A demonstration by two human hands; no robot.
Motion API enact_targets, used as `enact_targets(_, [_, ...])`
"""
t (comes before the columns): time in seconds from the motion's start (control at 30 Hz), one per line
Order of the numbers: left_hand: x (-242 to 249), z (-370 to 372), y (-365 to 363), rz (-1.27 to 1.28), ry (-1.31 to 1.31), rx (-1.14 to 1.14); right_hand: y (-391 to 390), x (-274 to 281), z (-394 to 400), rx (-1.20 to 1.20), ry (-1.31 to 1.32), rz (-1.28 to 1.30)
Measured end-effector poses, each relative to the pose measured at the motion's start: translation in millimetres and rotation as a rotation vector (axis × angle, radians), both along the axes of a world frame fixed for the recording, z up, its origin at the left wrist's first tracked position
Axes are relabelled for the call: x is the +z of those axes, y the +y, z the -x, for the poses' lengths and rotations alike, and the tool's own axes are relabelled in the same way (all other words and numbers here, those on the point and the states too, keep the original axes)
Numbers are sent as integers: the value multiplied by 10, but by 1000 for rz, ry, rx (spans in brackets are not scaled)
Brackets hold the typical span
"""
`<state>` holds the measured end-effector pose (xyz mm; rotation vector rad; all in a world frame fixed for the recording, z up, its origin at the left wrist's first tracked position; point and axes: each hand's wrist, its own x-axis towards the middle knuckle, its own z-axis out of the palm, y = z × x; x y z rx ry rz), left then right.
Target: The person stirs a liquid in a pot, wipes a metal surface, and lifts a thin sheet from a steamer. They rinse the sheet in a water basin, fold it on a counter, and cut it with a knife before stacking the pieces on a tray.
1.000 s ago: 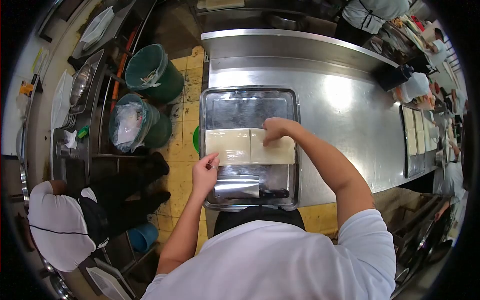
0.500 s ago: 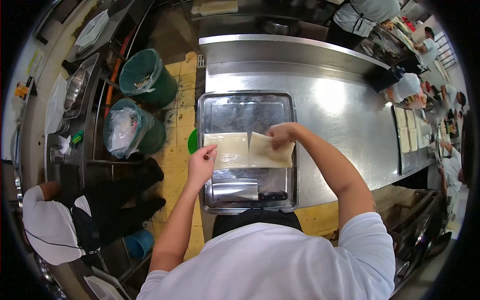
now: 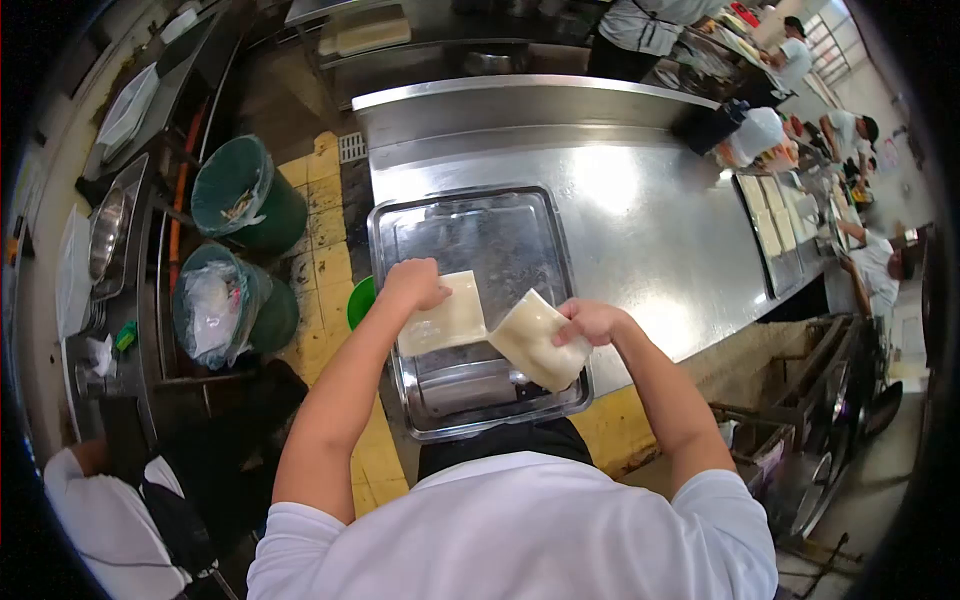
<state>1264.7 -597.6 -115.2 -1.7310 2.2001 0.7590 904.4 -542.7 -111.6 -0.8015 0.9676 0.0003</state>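
A metal tray (image 3: 515, 205) lies in front of me, with a pale rectangular dough sheet (image 3: 452, 318) at its left. My left hand (image 3: 418, 284) pinches the upper left edge of that sheet. In my right hand (image 3: 592, 325) a second dough sheet (image 3: 535, 340) is gripped by its right edge, tilted and sagging over the tray. The two sheets come together at one corner, and a gap opens above it. Near the tray's front side lies a cleaver (image 3: 462, 388), its handle mostly hidden by the right sheet.
The tray rests on a steel counter (image 3: 640, 250) with a raised back edge. Far right, another tray (image 3: 782, 275) holds several dough pieces. Left on the yellow floor stand two lined green bins (image 3: 255, 200). A green container (image 3: 361, 302) shows beside the tray. Other people work nearby.
The right dough sheet has been lifted and turned from lying flat, swinging away from the left one. My left hand has moved up to the left sheet's upper edge. The view has shifted.
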Motion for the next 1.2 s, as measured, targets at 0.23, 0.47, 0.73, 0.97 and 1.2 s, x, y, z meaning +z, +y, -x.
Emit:
enact_targets(0.23, [145, 120, -265, -230, -122, -229, 908, 332, 176, -405, -59, -62])
enact_targets(0.47, [-301, 20, -375, -308, 56, -327, 1485, 355, 369, -532, -89, -32])
enact_targets(0.73, [-217, 89, -411, -584, 160, -62, 1752, 368, 567, -593, -80, -11])
enact_targets(0.97, [-129, 41, -358, -651, 245, -228, 1981, 335, 685, -739, -206, 52])
enact_targets(1.2, [79, 33, -211, -762, 351, 93, 2208, 312, 823, -887, -286, 79])
